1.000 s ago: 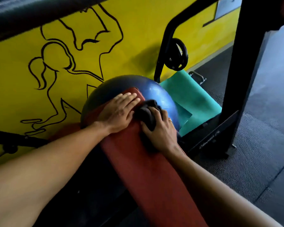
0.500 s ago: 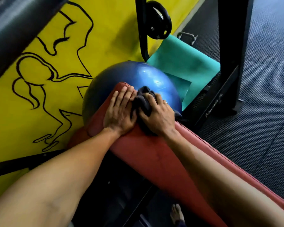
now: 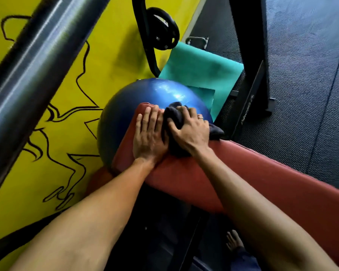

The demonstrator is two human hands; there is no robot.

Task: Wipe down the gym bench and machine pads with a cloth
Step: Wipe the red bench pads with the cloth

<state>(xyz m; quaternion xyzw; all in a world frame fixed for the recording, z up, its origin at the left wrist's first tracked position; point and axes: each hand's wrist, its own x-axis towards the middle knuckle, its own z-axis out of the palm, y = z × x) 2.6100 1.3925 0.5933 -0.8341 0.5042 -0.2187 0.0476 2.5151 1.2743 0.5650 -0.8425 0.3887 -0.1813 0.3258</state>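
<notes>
- The long red padded vinyl bench [image 3: 262, 184] runs from lower right up to its rounded end, which meets a large blue glossy exercise ball [image 3: 160, 94].
- The left hand [image 3: 150, 135] lies flat on that end, fingers straight and close together.
- The right hand [image 3: 192, 130] curls its fingers around a dark bunched cloth [image 3: 174, 116], pressing it onto the bench just beside the left hand.
- A teal mat [image 3: 200, 69] lies behind the ball.
</notes>
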